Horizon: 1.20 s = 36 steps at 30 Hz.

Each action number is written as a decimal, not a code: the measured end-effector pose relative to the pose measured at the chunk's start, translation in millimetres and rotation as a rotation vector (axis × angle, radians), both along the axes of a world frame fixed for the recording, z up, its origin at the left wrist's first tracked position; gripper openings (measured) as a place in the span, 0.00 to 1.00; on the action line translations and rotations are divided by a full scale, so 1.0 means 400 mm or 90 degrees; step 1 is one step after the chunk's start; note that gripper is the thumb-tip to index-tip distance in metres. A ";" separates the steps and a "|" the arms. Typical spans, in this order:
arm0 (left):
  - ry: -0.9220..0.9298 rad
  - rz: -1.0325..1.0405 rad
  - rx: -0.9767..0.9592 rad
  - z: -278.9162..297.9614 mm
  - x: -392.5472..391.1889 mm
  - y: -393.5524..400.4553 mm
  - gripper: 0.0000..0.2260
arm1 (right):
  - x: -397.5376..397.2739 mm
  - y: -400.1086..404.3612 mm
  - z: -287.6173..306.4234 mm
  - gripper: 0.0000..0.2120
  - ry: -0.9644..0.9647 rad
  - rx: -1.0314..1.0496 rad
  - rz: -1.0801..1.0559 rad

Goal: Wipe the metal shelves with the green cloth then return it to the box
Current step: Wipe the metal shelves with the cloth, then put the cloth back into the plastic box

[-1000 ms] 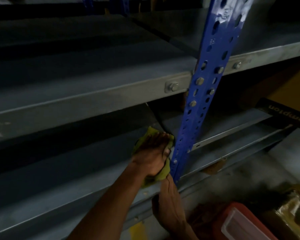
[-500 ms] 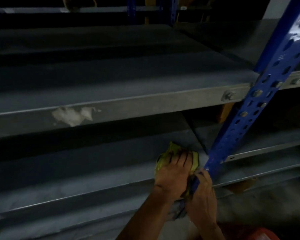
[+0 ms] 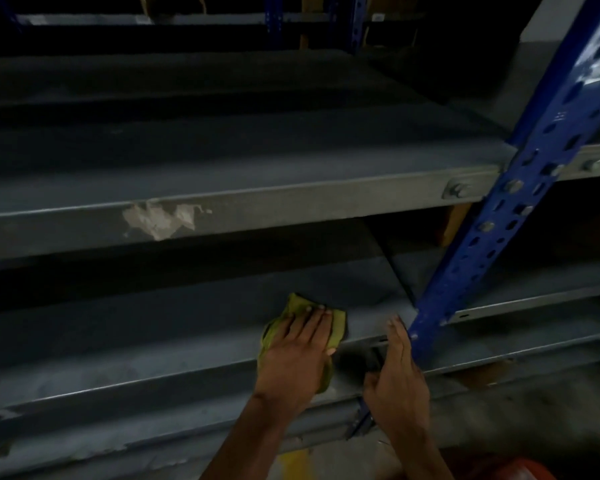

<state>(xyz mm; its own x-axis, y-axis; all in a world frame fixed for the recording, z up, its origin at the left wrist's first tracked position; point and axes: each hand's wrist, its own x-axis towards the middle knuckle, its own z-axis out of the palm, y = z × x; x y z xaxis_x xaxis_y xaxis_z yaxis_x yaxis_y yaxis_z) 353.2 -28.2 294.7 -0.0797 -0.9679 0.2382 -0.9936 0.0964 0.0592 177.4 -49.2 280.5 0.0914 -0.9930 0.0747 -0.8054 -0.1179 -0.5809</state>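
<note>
Green cloth (image 3: 337, 327) lies on the lower shelf (image 3: 153, 327), pressed under the flat, straight-fingered left hand (image 3: 295, 355); the right hand (image 3: 395, 379), extended and holding nothing, rests on the shelf edge beside a blue post (image 3: 492, 237).

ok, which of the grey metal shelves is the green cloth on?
The lower grey metal shelf, below the upper grey metal shelf that has a pale torn patch on its front lip. The left hand presses the crumpled green cloth onto it.

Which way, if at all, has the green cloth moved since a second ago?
Yes. The green cloth has slid left along the lower shelf, away from the blue upright post it was beside.
</note>
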 end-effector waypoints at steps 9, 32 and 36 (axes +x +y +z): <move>0.479 0.194 -0.001 0.098 0.022 0.044 0.15 | 0.020 0.050 0.026 0.29 -0.253 0.008 0.050; 1.496 0.141 0.285 0.219 -0.039 0.127 0.37 | 0.049 0.028 0.296 0.11 -0.259 0.154 0.271; 1.519 0.130 0.319 0.188 -0.039 0.165 0.35 | 0.010 0.049 0.280 0.10 -0.298 0.162 0.215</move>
<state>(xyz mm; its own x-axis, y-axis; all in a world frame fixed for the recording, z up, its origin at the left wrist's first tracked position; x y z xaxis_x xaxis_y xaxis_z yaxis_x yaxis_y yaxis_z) 337.4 37.9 369.9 -0.0793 -0.9136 -0.3987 0.7568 -0.3155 0.5724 181.2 -29.6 392.4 0.4174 -0.9072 -0.0520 -0.4012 -0.1327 -0.9063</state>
